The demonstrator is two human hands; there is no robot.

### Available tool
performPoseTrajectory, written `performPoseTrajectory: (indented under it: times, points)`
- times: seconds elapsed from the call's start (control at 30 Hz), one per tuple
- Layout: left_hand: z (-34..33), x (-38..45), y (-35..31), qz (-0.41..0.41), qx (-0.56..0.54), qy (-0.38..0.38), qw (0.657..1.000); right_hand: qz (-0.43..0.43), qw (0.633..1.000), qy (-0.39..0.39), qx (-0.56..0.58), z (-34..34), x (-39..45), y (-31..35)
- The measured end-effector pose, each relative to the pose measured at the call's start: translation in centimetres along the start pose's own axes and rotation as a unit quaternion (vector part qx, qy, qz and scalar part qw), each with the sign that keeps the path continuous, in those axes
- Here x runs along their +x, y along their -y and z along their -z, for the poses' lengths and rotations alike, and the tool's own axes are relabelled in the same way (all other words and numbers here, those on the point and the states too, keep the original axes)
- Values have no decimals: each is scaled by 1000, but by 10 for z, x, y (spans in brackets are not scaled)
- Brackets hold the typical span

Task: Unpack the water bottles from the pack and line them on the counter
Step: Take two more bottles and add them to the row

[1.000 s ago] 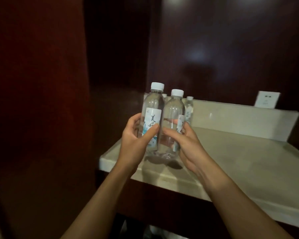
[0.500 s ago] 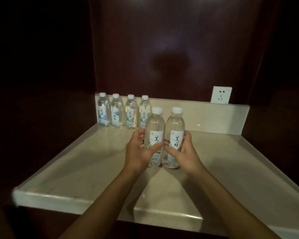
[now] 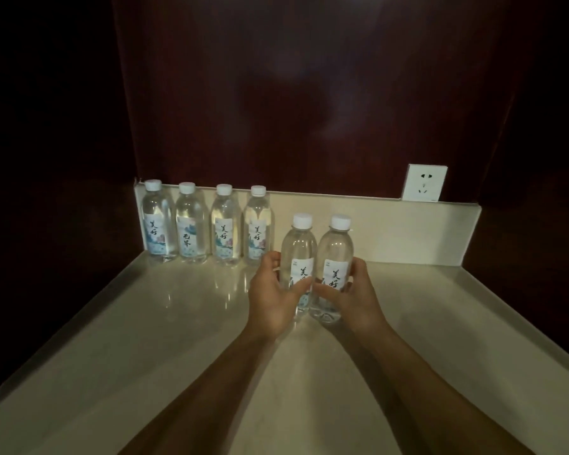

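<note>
Two clear water bottles with white caps stand upright side by side in my hands over the beige counter (image 3: 165, 339). My left hand (image 3: 271, 298) grips the left bottle (image 3: 298, 249) around its lower half. My right hand (image 3: 355, 300) grips the right bottle (image 3: 337, 251) the same way. Their bases are at or just above the counter surface; I cannot tell which. Several more bottles (image 3: 207, 224) stand in a row against the back splash at the far left, just left of the held pair. The pack is not in view.
A low beige splash (image 3: 408, 231) runs along the back of the counter, with raised rims on both sides. A white wall socket (image 3: 424, 182) sits above the splash at the right. Dark red wood panels enclose the niche.
Both hands have carried the two bottles from the counter's left front corner toward the back, close to the right end of the row. The view has swung to face the niche.
</note>
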State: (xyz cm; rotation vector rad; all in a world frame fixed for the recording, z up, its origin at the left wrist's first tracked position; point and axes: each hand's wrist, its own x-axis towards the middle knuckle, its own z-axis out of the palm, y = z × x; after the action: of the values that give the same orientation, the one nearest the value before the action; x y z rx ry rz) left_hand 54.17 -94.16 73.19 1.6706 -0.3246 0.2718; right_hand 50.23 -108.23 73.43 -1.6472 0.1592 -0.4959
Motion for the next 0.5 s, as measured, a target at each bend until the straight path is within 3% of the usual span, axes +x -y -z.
performPoseTrajectory:
  times: [0.37,0.5]
  points:
    - [-6,53,20,-28,118,3,993,-8,1000,-18,-24,-23,45,-13]
    - [-1,50,17,-41,297,17,954,13,986,-23,-163,-25,50,-19]
